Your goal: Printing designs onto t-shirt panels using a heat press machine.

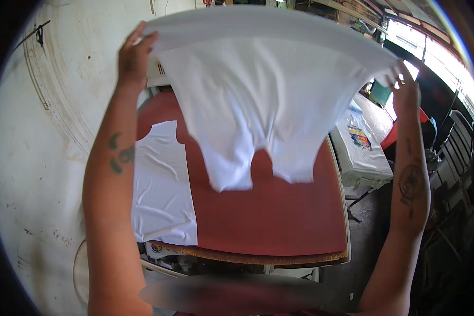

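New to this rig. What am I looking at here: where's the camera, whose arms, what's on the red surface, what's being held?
There is no machine: a person works with two bare hands. The single picture comes from a wide fisheye camera worn on the person's head, looking down, so straight edges bend near the rim and the person's own forearms rise from the lower edge.

The left hand and the right hand are raised, each pinching an end of one edge of a white garment piece, which hangs spread open in the air above a red padded table.

On the table's left side lies another white cut fabric piece, flat, with its lower end hanging over the front edge. To the right, on a separate stand, sits a white cloth with a colourful print. A pale wall fills the left side.
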Action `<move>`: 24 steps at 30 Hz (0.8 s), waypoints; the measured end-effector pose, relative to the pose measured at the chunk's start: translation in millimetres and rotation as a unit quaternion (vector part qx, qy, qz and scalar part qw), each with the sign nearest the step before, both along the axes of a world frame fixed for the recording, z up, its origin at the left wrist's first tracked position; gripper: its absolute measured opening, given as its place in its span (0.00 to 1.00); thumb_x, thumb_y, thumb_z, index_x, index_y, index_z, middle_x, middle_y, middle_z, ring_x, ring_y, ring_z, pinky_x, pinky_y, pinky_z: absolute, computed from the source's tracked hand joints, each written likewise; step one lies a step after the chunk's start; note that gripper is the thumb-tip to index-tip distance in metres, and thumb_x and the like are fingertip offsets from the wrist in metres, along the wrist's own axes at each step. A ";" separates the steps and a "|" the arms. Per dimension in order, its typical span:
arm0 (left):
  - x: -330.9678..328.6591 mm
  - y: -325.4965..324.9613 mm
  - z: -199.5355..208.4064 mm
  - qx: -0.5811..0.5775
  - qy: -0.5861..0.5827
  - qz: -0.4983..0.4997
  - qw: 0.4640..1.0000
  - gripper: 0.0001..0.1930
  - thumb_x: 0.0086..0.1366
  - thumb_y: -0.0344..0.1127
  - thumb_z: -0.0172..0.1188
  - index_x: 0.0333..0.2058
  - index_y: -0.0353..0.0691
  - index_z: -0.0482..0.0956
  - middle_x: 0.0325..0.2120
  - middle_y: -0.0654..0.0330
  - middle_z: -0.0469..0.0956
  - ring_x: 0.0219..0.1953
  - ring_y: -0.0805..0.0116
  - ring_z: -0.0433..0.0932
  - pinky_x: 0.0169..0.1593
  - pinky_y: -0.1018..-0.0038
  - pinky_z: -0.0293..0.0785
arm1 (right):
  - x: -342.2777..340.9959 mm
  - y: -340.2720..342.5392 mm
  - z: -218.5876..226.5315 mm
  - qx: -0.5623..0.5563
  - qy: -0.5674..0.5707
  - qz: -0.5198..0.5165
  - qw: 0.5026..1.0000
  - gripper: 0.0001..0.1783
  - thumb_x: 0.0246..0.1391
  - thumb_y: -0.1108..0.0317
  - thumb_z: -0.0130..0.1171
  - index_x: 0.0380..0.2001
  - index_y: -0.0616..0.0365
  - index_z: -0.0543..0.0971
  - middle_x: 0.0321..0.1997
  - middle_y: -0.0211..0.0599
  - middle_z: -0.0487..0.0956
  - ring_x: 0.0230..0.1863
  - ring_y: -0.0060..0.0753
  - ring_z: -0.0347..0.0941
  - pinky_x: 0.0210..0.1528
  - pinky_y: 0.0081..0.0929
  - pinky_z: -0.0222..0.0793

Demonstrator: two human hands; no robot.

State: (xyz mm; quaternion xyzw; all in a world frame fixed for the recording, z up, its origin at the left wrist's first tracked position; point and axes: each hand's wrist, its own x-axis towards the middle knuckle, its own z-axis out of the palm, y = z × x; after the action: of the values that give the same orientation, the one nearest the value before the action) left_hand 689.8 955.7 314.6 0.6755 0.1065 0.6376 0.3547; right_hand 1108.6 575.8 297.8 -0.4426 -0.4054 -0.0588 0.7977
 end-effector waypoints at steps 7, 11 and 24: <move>-75.1 -53.8 -121.3 -0.171 0.054 -0.181 0.967 0.26 0.63 0.36 0.49 0.58 0.29 0.61 0.49 0.57 0.69 0.46 0.71 0.70 0.52 0.75 0.65 | -51.7 -99.1 -120.8 -0.146 -0.065 -0.165 0.973 0.28 0.56 0.57 0.52 0.55 0.63 0.66 0.53 0.36 0.69 0.52 0.28 0.66 0.50 0.25 0.62; -102.6 -74.5 -248.0 -0.279 0.142 -0.173 0.934 0.28 0.57 0.27 0.55 0.58 0.32 0.62 0.46 0.61 0.72 0.43 0.76 0.71 0.49 0.79 0.67 | -87.7 -109.4 -247.3 -0.134 0.160 -0.022 0.978 0.19 0.53 0.68 0.52 0.48 0.65 0.73 0.40 0.33 0.75 0.35 0.22 0.70 0.38 0.17 0.65; -150.2 -116.0 -186.7 -0.301 0.216 -0.220 0.903 0.08 0.55 0.26 0.59 0.36 0.35 0.78 0.30 0.63 0.76 0.32 0.76 0.73 0.39 0.80 0.69 | -104.1 -190.7 -191.7 -0.172 0.149 0.044 0.973 0.12 0.42 0.74 0.58 0.33 0.64 0.77 0.32 0.33 0.75 0.32 0.26 0.72 0.38 0.20 0.66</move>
State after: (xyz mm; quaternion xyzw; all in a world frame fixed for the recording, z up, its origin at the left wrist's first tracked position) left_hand 539.6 839.7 127.9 0.6640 0.2158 0.3197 0.6406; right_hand 1004.5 385.1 106.1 -0.5586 -0.3055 0.1136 0.7627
